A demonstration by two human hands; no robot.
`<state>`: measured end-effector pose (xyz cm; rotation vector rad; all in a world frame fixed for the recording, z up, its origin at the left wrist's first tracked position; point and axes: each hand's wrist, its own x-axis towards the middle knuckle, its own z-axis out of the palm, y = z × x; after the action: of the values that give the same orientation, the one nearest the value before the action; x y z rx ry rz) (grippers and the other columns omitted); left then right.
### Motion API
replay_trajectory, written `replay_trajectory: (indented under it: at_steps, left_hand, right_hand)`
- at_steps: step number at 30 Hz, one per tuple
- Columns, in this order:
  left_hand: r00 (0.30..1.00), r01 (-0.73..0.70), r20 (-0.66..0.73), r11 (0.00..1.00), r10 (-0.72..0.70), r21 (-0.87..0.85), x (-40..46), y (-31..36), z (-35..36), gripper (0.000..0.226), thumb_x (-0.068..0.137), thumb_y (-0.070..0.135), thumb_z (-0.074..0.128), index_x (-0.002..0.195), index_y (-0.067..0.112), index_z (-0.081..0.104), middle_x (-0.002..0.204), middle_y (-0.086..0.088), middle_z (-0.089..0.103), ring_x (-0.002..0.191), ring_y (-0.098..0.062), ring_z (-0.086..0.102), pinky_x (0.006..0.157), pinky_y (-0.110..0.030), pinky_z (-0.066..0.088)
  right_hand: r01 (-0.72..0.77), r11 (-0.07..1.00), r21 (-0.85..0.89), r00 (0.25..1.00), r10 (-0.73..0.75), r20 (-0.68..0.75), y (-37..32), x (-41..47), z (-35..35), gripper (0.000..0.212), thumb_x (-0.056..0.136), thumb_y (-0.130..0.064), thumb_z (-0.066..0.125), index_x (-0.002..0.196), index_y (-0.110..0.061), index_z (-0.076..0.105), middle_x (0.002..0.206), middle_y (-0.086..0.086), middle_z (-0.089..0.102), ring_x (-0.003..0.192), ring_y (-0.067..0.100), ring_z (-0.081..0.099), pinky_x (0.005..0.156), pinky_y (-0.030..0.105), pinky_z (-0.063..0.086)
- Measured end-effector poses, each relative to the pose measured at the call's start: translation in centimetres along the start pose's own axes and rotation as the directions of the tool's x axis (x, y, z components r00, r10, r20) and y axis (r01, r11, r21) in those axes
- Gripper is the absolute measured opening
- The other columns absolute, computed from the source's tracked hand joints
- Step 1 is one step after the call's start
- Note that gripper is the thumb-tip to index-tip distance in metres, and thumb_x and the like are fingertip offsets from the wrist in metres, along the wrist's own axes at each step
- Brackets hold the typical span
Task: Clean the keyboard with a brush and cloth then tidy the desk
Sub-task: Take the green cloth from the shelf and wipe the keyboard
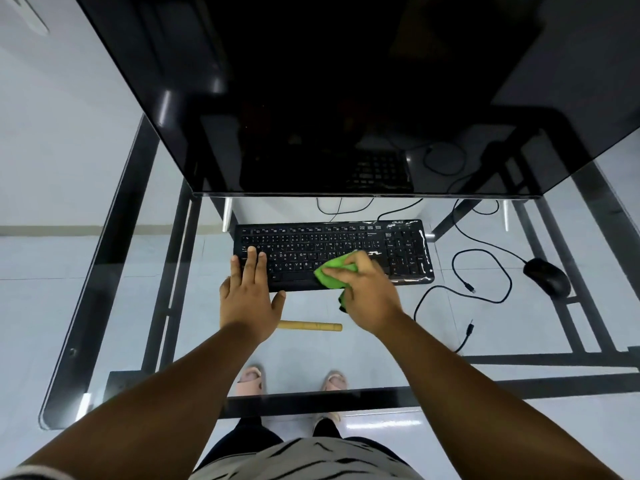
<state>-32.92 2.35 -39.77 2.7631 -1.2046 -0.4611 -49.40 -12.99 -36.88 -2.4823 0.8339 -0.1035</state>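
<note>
A black keyboard (332,244) lies on the glass desk (114,258) below the monitor. My left hand (251,296) rests flat with spread fingers on the keyboard's left front part. My right hand (367,292) is closed around a green cloth (334,271) and presses it on the keys right of the middle. A wooden brush handle (311,326) lies on the glass just in front of the keyboard, between my wrists; its left end is hidden behind my left hand.
A large dark monitor (346,98) overhangs the back of the desk. A black mouse (547,277) sits at the right, with loose black cables (485,271) looped between it and the keyboard. My feet show through the glass.
</note>
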Motion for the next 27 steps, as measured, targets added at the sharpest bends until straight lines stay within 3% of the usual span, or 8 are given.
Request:
replay_trajectory:
  at_steps: [2,5,8,15,20,27]
  left_hand:
    - [1.0,-0.006,0.004,1.0,0.006,-0.009,-0.1,-0.5,0.0,0.081,0.095,0.05,0.039,0.154,0.016,-0.004,0.162,0.0,-0.012,0.149,-0.025,-0.01,0.118,-0.043,0.019]
    - [1.0,-0.029,0.012,0.999,0.029,-0.017,-0.3,-1.5,0.0,0.083,0.095,0.05,0.04,0.153,0.015,-0.008,0.16,0.003,-0.019,0.148,-0.018,-0.013,0.118,-0.04,0.018]
    - [0.999,-0.04,0.0,0.999,0.04,-0.036,-0.4,-2.1,-0.3,0.087,0.094,0.054,0.043,0.154,0.014,-0.007,0.16,0.001,-0.018,0.149,-0.017,-0.009,0.117,-0.04,0.017]
    - [0.999,-0.049,0.017,0.999,0.049,-0.006,-0.4,-2.5,-0.6,0.091,0.092,0.059,0.041,0.153,0.014,-0.009,0.161,0.001,-0.018,0.149,-0.016,-0.009,0.118,-0.038,0.015]
    - [0.997,-0.071,0.016,0.997,0.071,0.003,-0.4,-3.3,-0.7,0.092,0.091,0.062,0.041,0.153,0.015,-0.009,0.161,0.002,-0.016,0.149,-0.014,-0.007,0.118,-0.038,0.015]
    - [0.998,-0.064,0.019,0.997,0.064,0.041,-0.6,-2.8,-0.4,0.089,0.092,0.057,0.038,0.152,0.016,-0.013,0.159,0.001,-0.023,0.148,-0.017,-0.013,0.119,-0.04,0.007]
  right_hand:
    - [0.049,0.998,-0.041,0.996,-0.046,0.076,-0.9,0.1,0.3,0.053,0.088,-0.005,0.051,0.124,-0.042,0.063,0.124,-0.013,0.045,0.113,0.017,0.043,0.081,0.033,0.052]
    - [-0.007,1.0,-0.01,1.0,0.007,-0.015,-0.5,-0.2,0.2,0.049,0.087,-0.004,0.053,0.117,-0.041,0.067,0.118,-0.022,0.043,0.109,0.015,0.045,0.076,0.028,0.05]
    - [-0.065,0.997,-0.031,0.997,0.064,-0.046,-0.1,0.0,0.5,0.05,0.085,-0.004,0.053,0.117,-0.039,0.067,0.118,-0.014,0.042,0.106,0.018,0.046,0.074,0.033,0.054]
    - [0.047,0.996,-0.075,0.992,-0.038,0.121,-3.2,1.0,1.9,0.061,0.085,-0.003,0.055,0.128,-0.046,0.056,0.126,-0.013,0.039,0.111,0.017,0.041,0.078,0.034,0.053]
    - [0.15,0.975,-0.162,0.971,-0.114,0.208,-1.3,0.5,1.0,0.062,0.083,-0.001,0.056,0.121,-0.049,0.062,0.127,-0.01,0.042,0.108,0.018,0.04,0.069,0.032,0.049]
    - [-0.04,0.998,-0.046,0.995,0.036,-0.091,2.6,-1.6,0.9,0.05,0.077,0.0,0.058,0.107,-0.036,0.073,0.117,-0.004,0.05,0.104,0.021,0.051,0.07,0.033,0.055]
